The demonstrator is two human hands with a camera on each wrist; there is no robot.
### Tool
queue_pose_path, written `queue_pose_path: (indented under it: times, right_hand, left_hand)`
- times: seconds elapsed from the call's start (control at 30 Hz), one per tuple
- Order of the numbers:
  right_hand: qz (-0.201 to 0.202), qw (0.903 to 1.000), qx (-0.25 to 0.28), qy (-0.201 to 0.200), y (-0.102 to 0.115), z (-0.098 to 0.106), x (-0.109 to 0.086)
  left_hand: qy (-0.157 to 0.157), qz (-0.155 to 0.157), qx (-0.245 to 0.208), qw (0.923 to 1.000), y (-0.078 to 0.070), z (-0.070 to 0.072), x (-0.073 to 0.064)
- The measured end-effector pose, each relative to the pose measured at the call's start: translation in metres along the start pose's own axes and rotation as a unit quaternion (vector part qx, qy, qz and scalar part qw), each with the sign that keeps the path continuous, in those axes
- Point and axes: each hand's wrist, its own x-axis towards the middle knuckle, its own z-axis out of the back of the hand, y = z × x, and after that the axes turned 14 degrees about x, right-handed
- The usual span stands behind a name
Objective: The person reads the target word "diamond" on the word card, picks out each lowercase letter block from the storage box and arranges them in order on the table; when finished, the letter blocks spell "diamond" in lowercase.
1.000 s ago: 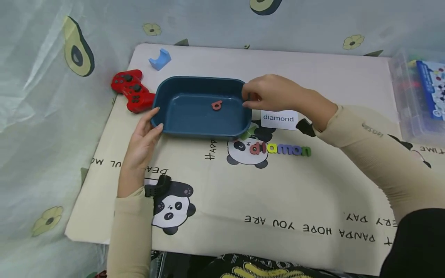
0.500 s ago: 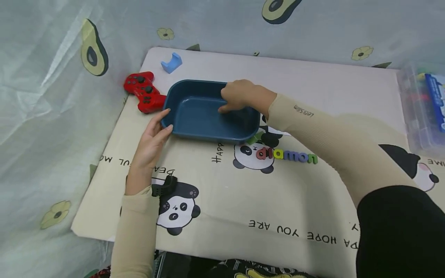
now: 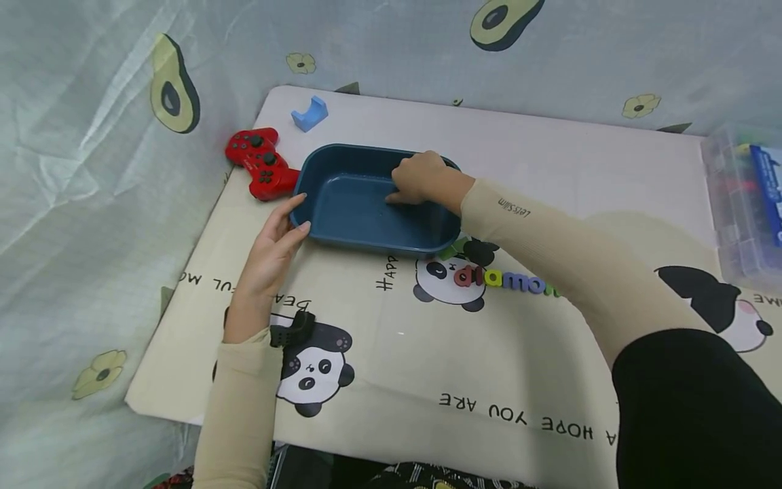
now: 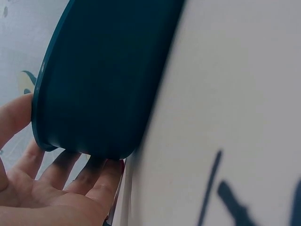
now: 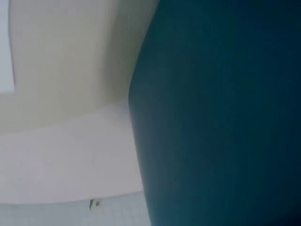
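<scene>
In the head view a dark blue rectangular tray (image 3: 360, 234) lies on the table. My left hand (image 3: 269, 255) holds its left end; in the left wrist view the fingers (image 4: 106, 181) press against the tray's end wall (image 4: 99, 108). My right hand (image 3: 421, 180) reaches over the far right rim into the tray, thumb and fingers pointing down near its floor. That hand hides whatever lies beneath its fingertips. Only the tray wall (image 5: 211, 117) fills the right wrist view. In front of the tray, coloured letters (image 3: 493, 278) stand in a row, the green one partly behind my right sleeve.
A red game controller (image 3: 259, 163) touches the tray's left side. Behind it sits a light blue curved piece (image 3: 310, 114). At the right edge stands a clear plastic box (image 3: 742, 224) with a blue packet inside. A green piece (image 3: 453, 250) lies by the tray's near right corner.
My right hand has moved left from the tray's right rim to inside it, covering the small red letter seen there earlier. The right sleeve now covers the "diamond" card. My left hand keeps its hold.
</scene>
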Motion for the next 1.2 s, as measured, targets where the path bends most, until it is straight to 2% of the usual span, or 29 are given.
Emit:
queue_pose_path:
  times: [0.47,0.63,0.8,0.93,1.07,1.13,1.2]
  right_hand:
    - [0.009,0.999,0.043,0.002,-0.004,0.008,-0.014]
    - [0.038,0.9949,0.091,-0.02,-0.007,0.015,-0.027]
    - [0.096,0.9809,0.157,-0.063,-0.017,0.018,-0.054]
    - [0.125,0.9661,0.205,-0.094,-0.034,0.012,-0.08]
    - [0.131,0.951,0.242,-0.141,-0.054,0.0,-0.114]
    - [0.12,0.9493,0.24,-0.163,-0.064,-0.007,-0.135]
    - [0.1,0.9527,0.226,-0.177,-0.074,-0.015,-0.157]
  left_hand:
    - [-0.006,0.01,0.013,0.9999,-0.002,-0.001,-0.001]
    - [-0.005,0.012,0.008,0.9999,-0.003,-0.002,-0.001]
    - [-0.004,0.015,0.008,0.9998,-0.003,-0.003,0.0]
    - [-0.005,0.016,0.0,0.9999,-0.002,-0.004,0.001]
    - [-0.007,0.018,-0.001,0.9998,-0.002,-0.004,0.001]
    - [-0.007,0.018,-0.002,0.9998,-0.002,-0.004,0.001]
    - [-0.009,0.018,-0.005,0.9998,-0.003,-0.003,0.0]
